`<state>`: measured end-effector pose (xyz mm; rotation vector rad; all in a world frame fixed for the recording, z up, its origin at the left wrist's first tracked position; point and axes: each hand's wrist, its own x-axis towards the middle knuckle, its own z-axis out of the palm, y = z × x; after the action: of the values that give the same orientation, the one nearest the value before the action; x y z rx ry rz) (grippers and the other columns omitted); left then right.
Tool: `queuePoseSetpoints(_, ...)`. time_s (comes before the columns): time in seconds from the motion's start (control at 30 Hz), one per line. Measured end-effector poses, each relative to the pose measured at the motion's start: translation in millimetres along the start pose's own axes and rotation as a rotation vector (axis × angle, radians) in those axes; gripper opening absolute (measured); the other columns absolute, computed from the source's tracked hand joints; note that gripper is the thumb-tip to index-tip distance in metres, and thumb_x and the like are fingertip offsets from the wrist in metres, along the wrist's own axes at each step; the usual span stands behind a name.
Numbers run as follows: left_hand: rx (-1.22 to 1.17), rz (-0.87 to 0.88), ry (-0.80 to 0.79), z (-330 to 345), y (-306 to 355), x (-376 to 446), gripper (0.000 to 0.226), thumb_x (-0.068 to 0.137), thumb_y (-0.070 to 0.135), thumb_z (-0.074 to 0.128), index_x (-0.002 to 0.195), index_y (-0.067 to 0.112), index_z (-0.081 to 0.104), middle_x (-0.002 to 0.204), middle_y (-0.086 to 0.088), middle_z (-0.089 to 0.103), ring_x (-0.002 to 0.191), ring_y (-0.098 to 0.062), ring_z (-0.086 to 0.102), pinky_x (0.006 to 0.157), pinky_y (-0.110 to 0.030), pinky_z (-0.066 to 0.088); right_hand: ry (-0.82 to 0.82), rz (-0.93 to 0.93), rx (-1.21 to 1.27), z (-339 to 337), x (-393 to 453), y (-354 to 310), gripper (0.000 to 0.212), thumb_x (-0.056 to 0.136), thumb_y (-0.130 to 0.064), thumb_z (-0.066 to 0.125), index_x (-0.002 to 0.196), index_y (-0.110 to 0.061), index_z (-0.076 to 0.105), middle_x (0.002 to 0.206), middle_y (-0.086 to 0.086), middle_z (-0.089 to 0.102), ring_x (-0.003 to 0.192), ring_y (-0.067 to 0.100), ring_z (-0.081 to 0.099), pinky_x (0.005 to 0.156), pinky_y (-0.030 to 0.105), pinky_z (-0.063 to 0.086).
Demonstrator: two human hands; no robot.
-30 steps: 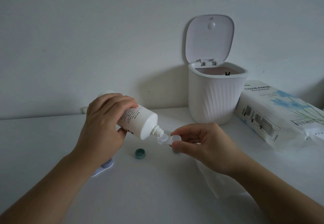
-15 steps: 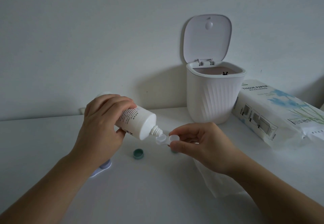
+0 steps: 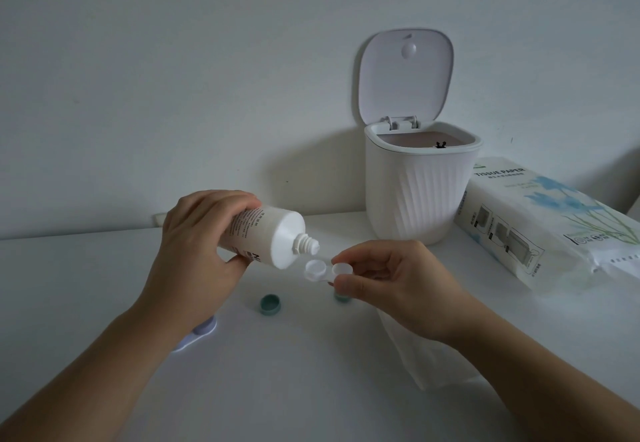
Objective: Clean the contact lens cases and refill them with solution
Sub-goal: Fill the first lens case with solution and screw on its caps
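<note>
Item: solution bottle (image 3: 266, 237), uncapped, gripped tilted in left hand (image 3: 197, 254), nozzle just above and apart from the white lens case (image 3: 327, 271) pinched level in right hand (image 3: 391, 285) over the table (image 3: 277, 389); squeeze gently, keeping wells level and nozzle untouching.

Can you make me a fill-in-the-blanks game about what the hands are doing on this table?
1. The left hand tilts the white bottle toward the ____ hand.
2. The right hand pinches a clear lens case with ____ round cups.
3. The lid of the white bin is ____.
4. The loose cap lying on the table is ____.

Missing words: right; two; open; green
</note>
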<state>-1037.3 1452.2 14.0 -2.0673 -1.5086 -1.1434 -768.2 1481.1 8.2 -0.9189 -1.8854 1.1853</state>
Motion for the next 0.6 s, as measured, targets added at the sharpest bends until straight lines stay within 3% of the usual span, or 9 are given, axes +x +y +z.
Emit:
queuePoseSetpoints(0.1,-0.072,-0.049,0.007,-1.7,3.3,-0.8,0.071,0.059,0.000,0.093,0.121,0.019,0.063,0.118,0.018,0.057,0.116,-0.014,0.047,0.096,-0.035,0.039,-0.023,0.012,0.010,-1.0,-0.1,-0.4,0.021,0.086,-0.017,0.079,0.105,-0.025,0.073,0.091,0.006,0.079,0.086,0.022,0.077,0.084,0.026,0.059)
queuePoseSetpoints(0.2,-0.124,-0.099,0.004,-3.6,5.0,-2.0,0.069,0.061,0.005,0.094,0.121,0.020,0.062,0.115,0.021,0.056,0.114,-0.006,0.044,0.095,-0.033,0.041,-0.068,0.019,-0.022,-1.5,-0.2,0.4,0.014,0.087,-0.018,0.079,0.098,-0.024,0.072,0.091,0.001,0.080,0.088,0.020,0.077,0.088,0.034,0.060)
queuePoseSetpoints(0.27,-0.156,-0.149,0.003,-4.7,4.6,-3.0,0.068,0.063,0.007,0.093,0.121,0.022,0.062,0.113,0.033,0.054,0.114,-0.001,0.044,0.097,-0.019,0.037,-0.097,0.017,-0.060,-1.5,-0.2,0.7,0.012,0.087,-0.018,0.078,0.096,-0.024,0.071,0.091,-0.001,0.079,0.089,0.020,0.076,0.087,0.034,0.059)
queuePoseSetpoints(0.37,-0.220,-0.247,0.027,-6.6,6.3,-4.7,0.066,0.065,0.010,0.091,0.119,0.033,0.059,0.111,0.047,0.051,0.107,0.014,0.044,0.088,0.001,0.031,-0.157,0.002,-0.133,-2.7,-0.9,-0.6,0.011,0.089,-0.022,0.075,0.095,-0.028,0.069,0.090,-0.003,0.078,0.086,0.020,0.073,0.075,0.025,0.053)
queuePoseSetpoints(0.47,-0.304,-0.350,0.050,-7.6,8.6,-4.9,0.065,0.066,0.018,0.088,0.113,0.047,0.055,0.113,0.034,0.057,0.108,0.013,0.048,0.080,0.002,0.033,-0.216,-0.009,-0.201,-4.1,-2.2,-1.7,0.009,0.090,-0.024,0.073,0.095,-0.028,0.067,0.083,-0.004,0.076,0.069,0.007,0.066,0.061,0.012,0.043)
queuePoseSetpoints(0.6,-0.375,-0.429,0.032,-6.8,9.3,-4.7,0.062,0.066,0.023,0.086,0.114,0.047,0.055,0.117,0.019,0.062,0.110,0.005,0.053,0.078,-0.005,0.037,-0.238,-0.021,-0.295,-5.1,-2.1,-1.0,0.010,0.087,-0.029,0.075,0.094,-0.028,0.068,0.084,-0.007,0.074,0.072,0.015,0.064,0.062,0.015,0.043)
